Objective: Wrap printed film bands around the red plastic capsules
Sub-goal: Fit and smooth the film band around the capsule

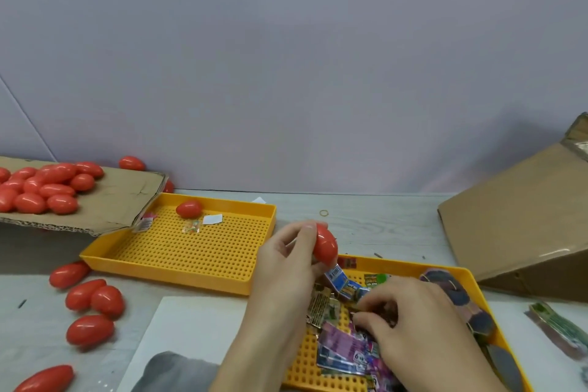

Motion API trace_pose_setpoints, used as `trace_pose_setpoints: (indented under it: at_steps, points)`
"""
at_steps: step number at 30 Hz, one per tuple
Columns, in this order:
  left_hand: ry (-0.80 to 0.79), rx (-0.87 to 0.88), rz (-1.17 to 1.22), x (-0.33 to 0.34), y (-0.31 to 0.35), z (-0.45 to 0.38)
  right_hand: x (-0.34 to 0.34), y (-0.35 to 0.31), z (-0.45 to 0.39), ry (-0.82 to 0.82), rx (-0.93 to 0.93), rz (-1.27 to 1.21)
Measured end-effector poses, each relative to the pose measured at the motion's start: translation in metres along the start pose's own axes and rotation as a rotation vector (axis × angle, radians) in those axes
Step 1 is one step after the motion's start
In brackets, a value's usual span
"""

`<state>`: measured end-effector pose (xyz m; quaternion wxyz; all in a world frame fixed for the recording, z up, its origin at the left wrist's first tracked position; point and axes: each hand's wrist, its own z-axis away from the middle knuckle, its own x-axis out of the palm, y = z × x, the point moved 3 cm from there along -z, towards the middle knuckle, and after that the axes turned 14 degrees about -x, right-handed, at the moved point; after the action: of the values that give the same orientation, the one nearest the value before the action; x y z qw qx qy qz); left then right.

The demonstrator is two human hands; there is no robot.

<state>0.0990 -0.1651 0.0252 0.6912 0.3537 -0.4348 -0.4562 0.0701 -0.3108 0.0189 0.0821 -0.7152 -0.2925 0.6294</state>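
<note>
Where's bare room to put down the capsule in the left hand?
Most of the far yellow tray is bare, below one capsule and scraps at its far edge. The tabletop between that tray and the cardboard box is open too. The near tray, under the right hand, is crowded with film bands.
</note>
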Motion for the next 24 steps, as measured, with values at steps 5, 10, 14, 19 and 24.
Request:
trace_pose_setpoints:
  at_steps: [5,10,14,19,24]
  points:
    - [0.004,0.023,-0.109,-0.007,-0.001,-0.007,0.004,0.002,-0.001,-0.1,0.095,-0.136]
    - [0.009,0.062,-0.192,-0.009,0.001,-0.008,-0.002,0.007,0.003,0.088,0.101,-0.464]
    - [-0.042,0.04,-0.151,-0.006,-0.001,-0.01,-0.001,0.012,0.002,0.324,0.123,-0.725]
    - [-0.107,0.028,-0.334,0.002,-0.011,-0.011,0.002,0.017,0.001,0.437,0.156,-0.809]
    - [-0.288,0.079,-0.577,0.013,-0.017,-0.001,0.004,0.02,0.001,0.454,0.139,-0.817]
